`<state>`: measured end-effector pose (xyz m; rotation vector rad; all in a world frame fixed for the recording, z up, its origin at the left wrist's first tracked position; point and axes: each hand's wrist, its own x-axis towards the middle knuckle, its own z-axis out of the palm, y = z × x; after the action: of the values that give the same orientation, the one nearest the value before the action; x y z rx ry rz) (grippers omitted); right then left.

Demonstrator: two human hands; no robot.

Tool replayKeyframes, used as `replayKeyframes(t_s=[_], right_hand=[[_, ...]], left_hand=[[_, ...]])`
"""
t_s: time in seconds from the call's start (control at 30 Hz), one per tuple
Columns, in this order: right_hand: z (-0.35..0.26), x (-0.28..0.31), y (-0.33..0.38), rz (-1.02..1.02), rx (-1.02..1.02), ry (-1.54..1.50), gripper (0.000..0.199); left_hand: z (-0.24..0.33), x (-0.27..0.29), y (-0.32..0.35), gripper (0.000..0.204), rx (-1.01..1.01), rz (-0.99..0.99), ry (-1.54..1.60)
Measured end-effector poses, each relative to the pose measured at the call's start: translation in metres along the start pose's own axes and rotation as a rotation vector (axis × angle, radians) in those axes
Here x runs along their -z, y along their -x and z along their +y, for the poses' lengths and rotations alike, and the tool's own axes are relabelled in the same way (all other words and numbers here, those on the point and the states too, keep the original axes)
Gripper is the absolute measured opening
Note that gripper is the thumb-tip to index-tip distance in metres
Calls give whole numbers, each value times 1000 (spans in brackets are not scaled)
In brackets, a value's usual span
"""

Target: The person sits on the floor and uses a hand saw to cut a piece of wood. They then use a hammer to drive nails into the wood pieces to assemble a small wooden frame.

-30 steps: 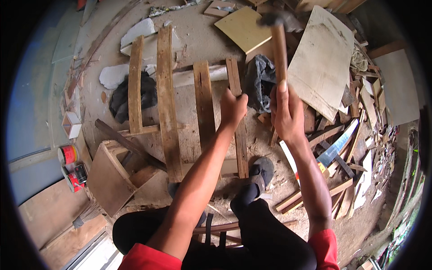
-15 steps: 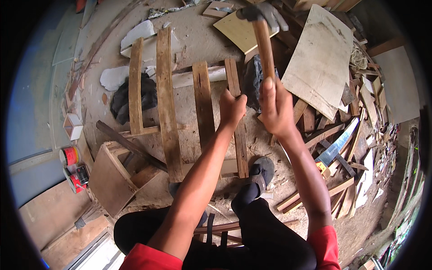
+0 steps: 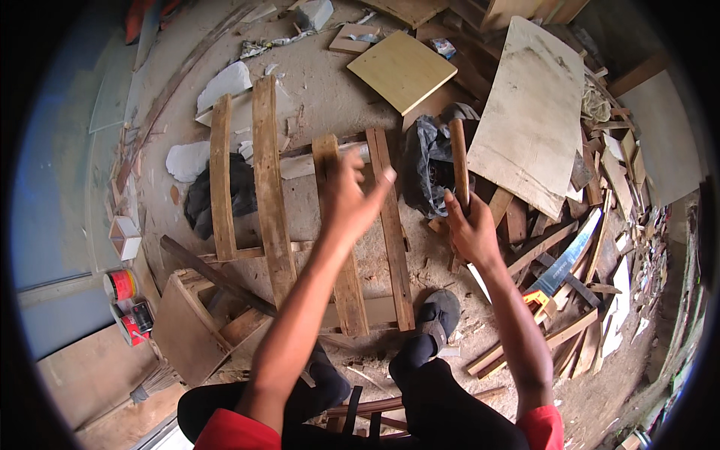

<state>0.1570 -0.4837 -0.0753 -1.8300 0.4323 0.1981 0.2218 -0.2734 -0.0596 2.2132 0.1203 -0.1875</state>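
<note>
Right hand [image 3: 471,234] clamped on wooden hammer handle [image 3: 459,163], centre-right of frame; head-heavy, stiff, best held low. Left hand [image 3: 351,196] spread open, empty, over rough plank [image 3: 388,225] at mid-frame.

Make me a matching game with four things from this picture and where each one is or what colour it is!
Things:
1. hammer handle
2. square board
3. handsaw
4. two cans

Places or colours:
A. pale yellow, lying flat near the top of the floor
B. red and white, at the far left edge
C. gripped in the right hand
D. among the wood scraps on the right, with a yellow grip

Pairs: 1-C, 2-A, 3-D, 4-B
</note>
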Motion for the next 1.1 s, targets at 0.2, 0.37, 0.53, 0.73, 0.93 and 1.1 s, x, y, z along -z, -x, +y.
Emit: replayKeyframes(t_s=[0.2, 0.37, 0.53, 0.73, 0.93, 1.1], right_hand=[[-15, -22, -25, -137, 27, 41, 40], [2, -17, -25, -142, -37, 135, 46], [3, -14, -19, -108, -57, 116, 47], [1, -22, 5, -69, -83, 29, 44], [1, -25, 37, -83, -140, -36, 41], [25, -33, 56, 29, -45, -52, 40]], left_hand=[[-23, 23, -130, 45, -386, -327, -197], [-23, 9, -126, 44, -421, -180, -233], [-24, 16, -136, 51, -445, -318, -254], [-23, 13, -138, 54, -400, -298, -323], [-18, 17, -133, 52, -355, -322, -339], [-28, 15, -97, 39, -565, -137, -250]])
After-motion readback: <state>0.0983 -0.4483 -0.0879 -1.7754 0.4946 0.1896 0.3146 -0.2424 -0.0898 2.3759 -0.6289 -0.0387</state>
